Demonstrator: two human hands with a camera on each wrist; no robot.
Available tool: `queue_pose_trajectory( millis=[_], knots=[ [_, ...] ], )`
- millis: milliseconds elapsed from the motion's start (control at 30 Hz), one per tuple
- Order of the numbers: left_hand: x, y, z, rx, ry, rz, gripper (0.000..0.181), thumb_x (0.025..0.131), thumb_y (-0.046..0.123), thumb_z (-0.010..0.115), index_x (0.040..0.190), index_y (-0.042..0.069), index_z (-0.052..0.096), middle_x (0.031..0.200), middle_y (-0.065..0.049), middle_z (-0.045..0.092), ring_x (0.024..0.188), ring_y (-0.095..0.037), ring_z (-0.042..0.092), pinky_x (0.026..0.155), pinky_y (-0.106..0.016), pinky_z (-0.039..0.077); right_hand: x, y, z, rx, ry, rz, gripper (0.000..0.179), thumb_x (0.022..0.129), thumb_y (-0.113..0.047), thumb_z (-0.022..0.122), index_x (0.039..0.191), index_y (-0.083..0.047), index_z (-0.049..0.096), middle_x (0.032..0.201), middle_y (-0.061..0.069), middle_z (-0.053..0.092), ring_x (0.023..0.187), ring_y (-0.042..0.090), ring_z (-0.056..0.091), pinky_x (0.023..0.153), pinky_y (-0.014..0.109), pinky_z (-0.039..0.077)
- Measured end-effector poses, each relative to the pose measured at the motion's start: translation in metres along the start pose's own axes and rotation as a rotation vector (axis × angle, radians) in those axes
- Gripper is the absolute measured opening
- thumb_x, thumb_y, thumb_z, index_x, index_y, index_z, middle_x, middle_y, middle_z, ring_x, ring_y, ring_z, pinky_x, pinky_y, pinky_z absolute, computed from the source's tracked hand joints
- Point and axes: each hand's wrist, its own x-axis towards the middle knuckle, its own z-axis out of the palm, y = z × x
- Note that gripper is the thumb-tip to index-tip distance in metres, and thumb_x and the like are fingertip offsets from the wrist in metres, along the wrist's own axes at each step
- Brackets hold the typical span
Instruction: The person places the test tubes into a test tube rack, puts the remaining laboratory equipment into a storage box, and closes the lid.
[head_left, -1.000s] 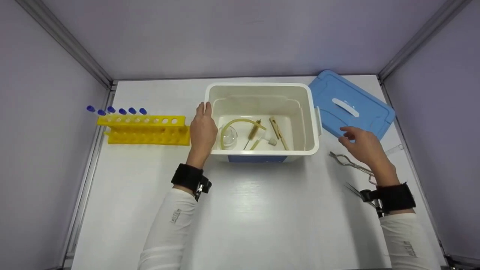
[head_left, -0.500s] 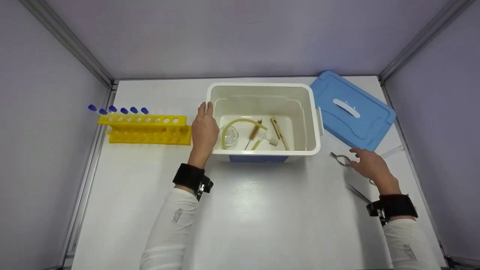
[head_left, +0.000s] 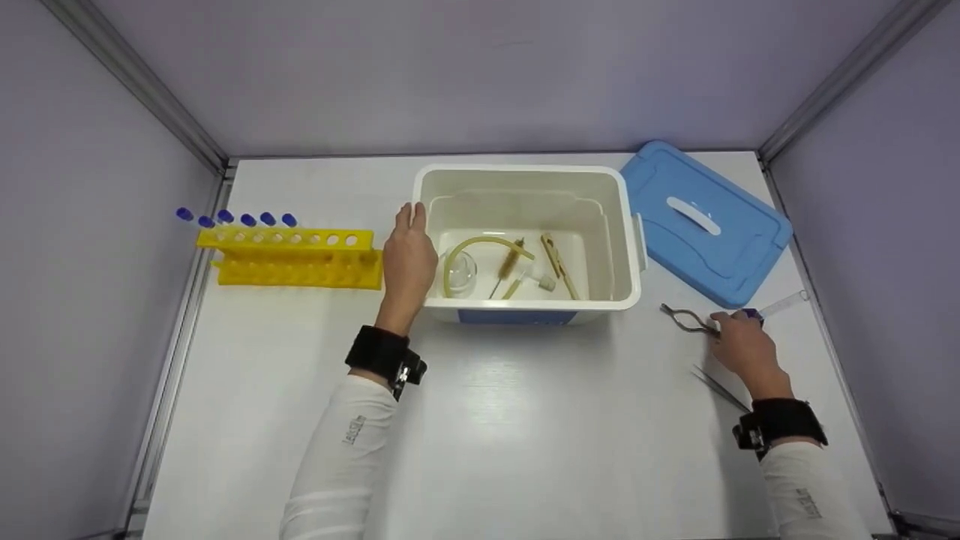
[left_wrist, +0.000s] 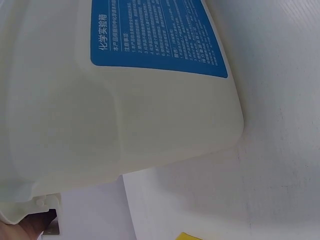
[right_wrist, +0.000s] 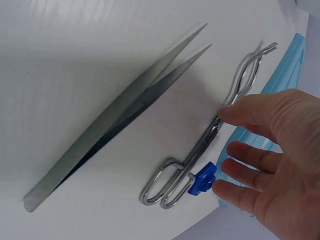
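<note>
At the left side of a white plastic box (head_left: 525,305), my left hand (head_left: 409,262) rests against the rim with straight fingers. The left wrist view catches only a bit of finger (left_wrist: 35,225) at the box's handle bracket. My right hand (head_left: 745,351) is over the middle of metal crucible tongs (head_left: 682,319) lying on the table. In the right wrist view its thumb (right_wrist: 240,112) is right at the tongs' joint, the other visible fingers loosely bent and holding nothing. Beside the tongs' looped handles is a blue cap (right_wrist: 202,179). Pointed tweezers (right_wrist: 120,120) lie nearby.
Inside the box are rubber tubing (head_left: 450,262), a round glass vessel (head_left: 463,274), a brush (head_left: 510,260) and a wooden clamp (head_left: 551,255). A blue lid (head_left: 712,247) lies behind my right hand, near a clear tube (head_left: 784,304). A yellow rack (head_left: 300,274) holds several blue-capped tubes.
My right hand has moved from over the lid's near edge down and toward me, onto the tongs, uncovering the blue cap. The left hand and box stay put.
</note>
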Motion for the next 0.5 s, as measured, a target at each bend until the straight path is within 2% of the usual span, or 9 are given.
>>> queue_pose_trajectory(
  millis=[100, 300, 500],
  knots=[
    [0.0, 0.0, 0.0, 0.012, -0.01, 0.0, 0.043, 0.103, -0.005, 0.047, 0.145, -0.007, 0.058, 0.146, -0.032, 0.058, 0.108, -0.045, 0.073, 0.09, -0.049, 0.063, -0.001, 0.002, 0.007, 0.006, 0.024, 0.009, 0.044, 0.09, 0.006, 0.055, 0.133, 0.017, 0.056, 0.121, 0.047, 0.055, 0.108, 0.062, 0.058, 0.078, 0.068, 0.056],
    [0.001, 0.0, -0.001, 0.02, -0.013, -0.012, 0.044, 0.103, -0.005, 0.046, 0.146, -0.005, 0.058, 0.147, -0.03, 0.058, 0.112, -0.045, 0.072, 0.091, -0.049, 0.063, -0.002, 0.003, 0.018, 0.012, 0.108, -0.006, 0.034, 0.091, 0.009, 0.054, 0.122, 0.019, 0.06, 0.114, 0.045, 0.056, 0.099, 0.061, 0.061, 0.076, 0.068, 0.056],
    [0.001, 0.0, -0.001, 0.006, -0.003, -0.011, 0.044, 0.103, -0.005, 0.046, 0.145, -0.006, 0.058, 0.146, -0.031, 0.059, 0.111, -0.046, 0.072, 0.09, -0.05, 0.063, 0.0, 0.002, 0.023, -0.037, 0.174, -0.03, 0.024, 0.095, 0.007, 0.057, 0.114, 0.02, 0.062, 0.105, 0.042, 0.06, 0.089, 0.059, 0.064, 0.066, 0.066, 0.057]
  ],
)
